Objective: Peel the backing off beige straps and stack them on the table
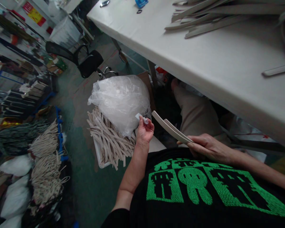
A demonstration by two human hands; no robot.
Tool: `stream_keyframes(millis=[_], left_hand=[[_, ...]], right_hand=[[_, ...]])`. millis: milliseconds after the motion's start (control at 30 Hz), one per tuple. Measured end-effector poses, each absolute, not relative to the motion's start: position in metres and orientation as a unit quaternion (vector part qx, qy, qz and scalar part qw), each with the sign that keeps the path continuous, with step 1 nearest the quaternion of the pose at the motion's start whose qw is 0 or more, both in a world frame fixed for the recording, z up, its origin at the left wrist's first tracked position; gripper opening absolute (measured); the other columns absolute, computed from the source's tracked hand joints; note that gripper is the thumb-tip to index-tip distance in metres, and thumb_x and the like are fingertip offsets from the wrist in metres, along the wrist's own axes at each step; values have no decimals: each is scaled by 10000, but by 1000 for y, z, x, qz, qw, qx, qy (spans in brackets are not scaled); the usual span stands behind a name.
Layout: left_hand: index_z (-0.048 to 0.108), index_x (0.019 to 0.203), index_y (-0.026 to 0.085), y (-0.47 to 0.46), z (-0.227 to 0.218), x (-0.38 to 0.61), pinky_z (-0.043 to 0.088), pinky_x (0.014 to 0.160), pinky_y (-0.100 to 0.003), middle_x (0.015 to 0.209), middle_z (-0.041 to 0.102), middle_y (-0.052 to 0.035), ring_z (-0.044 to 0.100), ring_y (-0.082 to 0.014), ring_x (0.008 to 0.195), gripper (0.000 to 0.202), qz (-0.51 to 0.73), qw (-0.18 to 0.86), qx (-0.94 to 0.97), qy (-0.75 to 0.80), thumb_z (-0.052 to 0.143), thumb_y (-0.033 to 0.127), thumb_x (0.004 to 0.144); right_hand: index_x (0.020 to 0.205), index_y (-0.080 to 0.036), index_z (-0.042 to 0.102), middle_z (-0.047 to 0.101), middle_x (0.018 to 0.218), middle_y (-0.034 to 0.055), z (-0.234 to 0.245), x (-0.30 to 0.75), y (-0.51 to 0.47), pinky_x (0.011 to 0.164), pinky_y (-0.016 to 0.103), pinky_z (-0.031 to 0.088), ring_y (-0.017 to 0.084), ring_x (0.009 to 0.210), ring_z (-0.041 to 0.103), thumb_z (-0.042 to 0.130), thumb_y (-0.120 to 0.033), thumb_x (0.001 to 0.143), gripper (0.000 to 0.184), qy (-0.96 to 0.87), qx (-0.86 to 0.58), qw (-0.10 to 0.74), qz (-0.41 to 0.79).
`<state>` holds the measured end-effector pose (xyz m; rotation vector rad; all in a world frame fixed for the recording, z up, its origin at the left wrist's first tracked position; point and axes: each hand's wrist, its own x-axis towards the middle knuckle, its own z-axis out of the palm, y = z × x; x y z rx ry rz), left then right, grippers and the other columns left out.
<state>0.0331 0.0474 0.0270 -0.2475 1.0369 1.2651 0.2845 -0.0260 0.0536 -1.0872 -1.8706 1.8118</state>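
Observation:
My left hand point(145, 129) is pinched on a small crumpled white scrap point(141, 118), paper or thin plastic. It is raised in front of a big clear plastic bag point(121, 98). My right hand point(209, 147) grips the lower ends of beige flat strips point(171, 129), whose rounded free ends point up toward my left hand. At least two strips show there, one partly behind the other. Below the plastic bag, a pile of similar beige strips point(109, 137) fills a white tray point(99, 155).
On the white table point(142, 34) lie more beige strips point(204, 15), a blue packet point(141, 3) and a small black piece point(139, 11). A black office chair point(90, 61) stands beyond the bag. Bundles of strips point(46, 171) sit on the floor at left.

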Motion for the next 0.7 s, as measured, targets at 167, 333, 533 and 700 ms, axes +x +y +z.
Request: stream_keyframes(millis=[167,333,533,700], left_hand=[[602,702,159,50,25,33,505,580,-144,631,637,38,638,-50,552,345,574,666,-108,465,551,365,975],[577,687,151,50,26,35,470,535,-146,598,608,46,599,-43,513,370,569,683,-106,445,551,382,974],[595,696,150,49,27,35,464,546,-154,628,617,36,608,-48,550,363,565,690,-112,439,568,393,964],[607,717,150,48,29,37,487,581,-180,632,629,31,613,-61,547,338,562,677,-113,461,571,377,965]], right_hand=[[1198,-129,673,526,613,4,43,280,-28,493,249,353,134,511,475,349,-546,1027,554,-717,-339,139,593],[1129,-104,675,491,607,5,39,275,-27,493,266,322,137,523,453,347,-524,1036,541,-736,-327,130,579],[1076,-119,680,496,591,8,36,270,-25,507,274,322,144,528,448,347,-553,1027,549,-729,-331,108,590],[1077,-96,684,515,616,26,39,269,-25,502,269,341,148,540,464,349,-575,1008,589,-695,-353,104,617]])
